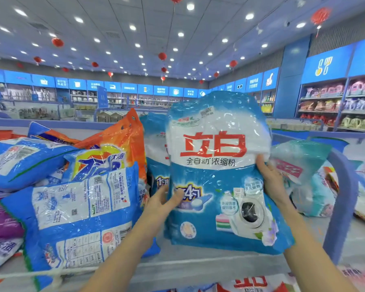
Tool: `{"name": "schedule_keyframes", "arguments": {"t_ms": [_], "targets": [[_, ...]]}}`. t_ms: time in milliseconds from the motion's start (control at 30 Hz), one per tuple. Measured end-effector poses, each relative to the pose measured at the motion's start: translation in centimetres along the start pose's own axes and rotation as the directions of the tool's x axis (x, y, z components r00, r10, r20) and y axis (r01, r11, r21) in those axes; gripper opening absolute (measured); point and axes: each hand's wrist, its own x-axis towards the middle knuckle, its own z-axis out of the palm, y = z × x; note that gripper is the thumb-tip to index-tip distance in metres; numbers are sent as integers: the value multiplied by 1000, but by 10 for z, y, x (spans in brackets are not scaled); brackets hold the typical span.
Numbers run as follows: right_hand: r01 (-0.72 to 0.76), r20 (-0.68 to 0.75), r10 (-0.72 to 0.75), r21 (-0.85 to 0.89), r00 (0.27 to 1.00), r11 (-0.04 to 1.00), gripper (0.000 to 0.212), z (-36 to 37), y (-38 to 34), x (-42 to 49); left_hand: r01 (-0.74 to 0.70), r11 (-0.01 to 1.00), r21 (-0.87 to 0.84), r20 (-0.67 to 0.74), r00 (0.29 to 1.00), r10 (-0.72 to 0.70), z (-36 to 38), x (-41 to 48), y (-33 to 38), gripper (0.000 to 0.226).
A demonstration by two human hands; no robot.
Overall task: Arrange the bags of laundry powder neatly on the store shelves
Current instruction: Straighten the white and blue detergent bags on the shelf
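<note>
A blue and white bag of laundry powder (219,165) with large red characters stands upright on the top shelf (198,264), held between both hands. My left hand (163,200) grips its left edge, thumb on the front. My right hand (270,178) grips its right edge. A second bag of the same kind (156,148) stands just behind it to the left. Left of that lie a blue bag (76,220) leaning face down, an orange bag (122,140) and another blue bag (19,161) in a loose heap.
A teal bag (303,175) lies to the right, beyond a blue shelf divider rail (343,197). More red and white bags (251,284) sit on the shelf below. Stocked wall shelves (335,106) line the far side of the store.
</note>
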Motion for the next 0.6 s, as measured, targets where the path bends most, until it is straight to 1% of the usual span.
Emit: {"name": "schedule_keyframes", "arguments": {"t_ms": [33,67,100,133,167,200,233,267,300,333,367,433,467,533,600], "targets": [[-9,18,9,16,1000,1000,69,4,1,3,84,992,-89,3,996,-84,1,1,-1,43],[-30,47,29,35,998,999,58,8,2,6,140,974,-177,1,990,-142,1,0,-2,42],[-47,50,46,25,998,999,37,10,8,13,154,959,-236,-4,987,-159,0,-1,-4,39],[-55,35,56,-15,998,998,25,17,5,13,149,952,-266,-24,987,-161,-1,-2,-8,39],[-71,35,73,-45,997,996,23,16,9,19,144,951,-275,-55,985,-165,-2,-3,-10,41],[-95,61,96,-17,994,995,22,17,10,23,122,959,-257,-108,982,-154,-3,-3,-13,44],[-98,79,100,-26,992,995,22,13,14,28,90,972,-218,-166,978,-128,-4,-2,-15,42],[-72,91,81,-98,993,993,32,10,18,33,58,985,-165,-215,972,-93,-5,-2,-15,35],[-48,91,70,-223,993,974,44,8,23,36,32,993,-116,-254,965,-61,-3,-1,-13,25],[-42,83,72,-322,994,946,52,7,28,37,2,997,-72,-284,959,-22,-2,-1,-12,15],[-38,46,58,-353,997,935,52,6,36,38,-20,999,-30,-300,954,10,-1,1,-12,9],[3,-37,-19,-381,999,924,36,7,49,41,-28,999,18,-331,943,32,1,2,-8,9],[24,-70,-58,-417,996,909,34,9,52,41,-27,999,23,-347,937,33,1,2,-7,10],[22,-145,-95,-440,985,898,39,16,52,39,-30,999,27,-373,927,38,-3,6,-10,9],[-2,-241,-99,-385,965,923,40,24,52,36,-51,998,42,-386,920,63,-6,9,-11,11]]}}
